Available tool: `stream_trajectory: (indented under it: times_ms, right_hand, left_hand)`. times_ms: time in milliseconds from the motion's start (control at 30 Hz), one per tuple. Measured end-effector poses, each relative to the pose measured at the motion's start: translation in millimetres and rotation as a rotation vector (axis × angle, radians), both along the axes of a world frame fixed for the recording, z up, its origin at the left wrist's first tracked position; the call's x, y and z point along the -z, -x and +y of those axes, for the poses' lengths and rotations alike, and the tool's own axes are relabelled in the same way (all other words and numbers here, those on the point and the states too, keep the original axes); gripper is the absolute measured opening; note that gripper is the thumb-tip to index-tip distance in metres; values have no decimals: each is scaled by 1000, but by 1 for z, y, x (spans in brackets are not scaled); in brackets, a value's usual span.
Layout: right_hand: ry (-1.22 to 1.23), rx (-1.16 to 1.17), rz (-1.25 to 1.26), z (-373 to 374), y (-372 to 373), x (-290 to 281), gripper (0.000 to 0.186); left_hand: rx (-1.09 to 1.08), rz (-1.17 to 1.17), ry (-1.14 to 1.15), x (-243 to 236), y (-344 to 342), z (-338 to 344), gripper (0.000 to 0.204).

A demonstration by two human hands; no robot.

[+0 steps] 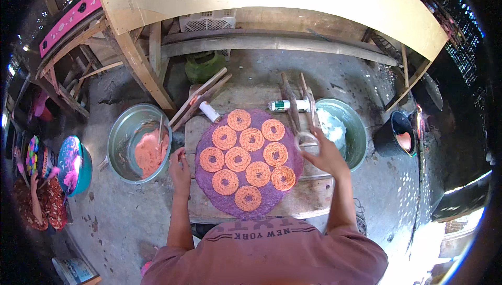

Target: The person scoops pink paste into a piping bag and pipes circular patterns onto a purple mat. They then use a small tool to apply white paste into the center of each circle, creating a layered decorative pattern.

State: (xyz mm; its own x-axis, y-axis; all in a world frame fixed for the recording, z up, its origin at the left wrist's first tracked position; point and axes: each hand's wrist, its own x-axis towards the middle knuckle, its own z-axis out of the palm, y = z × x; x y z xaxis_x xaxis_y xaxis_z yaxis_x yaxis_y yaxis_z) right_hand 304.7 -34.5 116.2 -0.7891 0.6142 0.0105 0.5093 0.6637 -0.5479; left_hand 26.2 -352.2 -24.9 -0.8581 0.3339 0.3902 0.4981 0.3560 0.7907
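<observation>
A round purple mat lies on the low wooden bench in front of me, bearing several orange ring-shaped pieces of lacy dough. My right hand grips a pale ring by its right side, over the mat's right edge. Loosely bent, the fingers of my left hand appear to hold nothing. They are beside the right rim of a green-grey basin with orange batter and a stick in it.
Another basin, with white stuff inside, stands right of the bench. Wooden sticks and two small cylinders lie beyond the mat. A black bucket stands farther right. At far left, another person's arm is near a teal basin.
</observation>
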Motion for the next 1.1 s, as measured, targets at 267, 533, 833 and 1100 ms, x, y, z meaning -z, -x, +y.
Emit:
stream_trajectory:
  times_ms: [267, 533, 833, 1100]
  right_hand:
    - [-52, 67, -109, -7, -84, 65, 67]
    - [46, 394, 47, 85, 1, 105, 54]
    - [-81, 432, -120, 102, 37, 119, 34]
    - [-12, 349, 289, 98, 0, 102, 27]
  left_hand:
    - [56, -16, 363, -12, 20, 24, 21]
    - [84, -13, 378, -1, 36, 44, 18]
    - [211, 374, 445, -47, 14, 92, 21]
    - [654, 551, 672, -43, 15, 262, 21]
